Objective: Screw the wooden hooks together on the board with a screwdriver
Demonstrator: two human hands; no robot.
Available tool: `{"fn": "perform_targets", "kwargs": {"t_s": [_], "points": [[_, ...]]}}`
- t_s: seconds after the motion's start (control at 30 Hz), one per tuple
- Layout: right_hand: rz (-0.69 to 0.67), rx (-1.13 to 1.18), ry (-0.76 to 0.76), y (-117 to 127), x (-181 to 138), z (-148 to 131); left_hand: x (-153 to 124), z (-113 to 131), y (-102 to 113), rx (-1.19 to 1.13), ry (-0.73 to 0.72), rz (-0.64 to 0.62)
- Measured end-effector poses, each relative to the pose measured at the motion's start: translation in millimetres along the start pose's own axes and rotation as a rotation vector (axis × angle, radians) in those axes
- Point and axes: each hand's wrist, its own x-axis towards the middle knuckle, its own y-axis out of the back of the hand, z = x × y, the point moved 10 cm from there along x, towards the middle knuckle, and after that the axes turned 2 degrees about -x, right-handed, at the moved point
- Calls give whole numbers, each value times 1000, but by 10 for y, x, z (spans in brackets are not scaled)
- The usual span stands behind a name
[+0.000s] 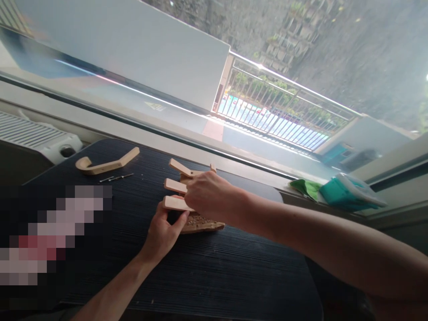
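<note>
A wooden rack with several angled pegs point(176, 186) lies on the dark round table point(214, 272), its bark-edged base point(203, 225) toward me. My right hand point(209, 196) reaches across and is closed over the rack's middle, fingers wrapped on it. My left hand point(162, 234) pinches the nearest peg from below with thumb and fingers. A separate loose wooden hook point(106, 164) lies on the table to the left, with thin metal screws point(116, 178) beside it.
A window sill and large window run behind the table. A teal box point(347, 192) and green cloth point(306, 187) sit on the sill at right. A white radiator point(36, 136) is at left. A blurred patch covers the lower left.
</note>
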Motion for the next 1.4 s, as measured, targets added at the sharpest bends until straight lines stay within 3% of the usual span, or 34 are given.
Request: {"fn": "perform_targets", "kwargs": {"t_s": [0.17, 0.3, 0.47, 0.7, 0.87, 1.03, 1.23, 1.4], "points": [[12, 92, -38, -63, 20, 121, 3, -10, -20, -19, 11, -15], [-67, 177, -161, -149, -23, 286, 1, 6, -50, -45, -14, -45], [-131, 206, -231, -80, -69, 273, -4, 7, -32, -40, -15, -29], [-74, 144, -79, 86, -134, 114, 0, 53, -7, 2, -22, -23], [-23, 127, -24, 44, -97, 68, 4, 30, 4, 8, 1, -15], [-20, 165, -45, -6, -60, 141, 13, 21, -15, -23, -7, -15], [-114, 283, -204, -87, -70, 377, 9, 12, -61, -32, -16, -53], [-117, 269, -250, -37, -114, 329, 2, 9, -36, -24, -24, -37]]}}
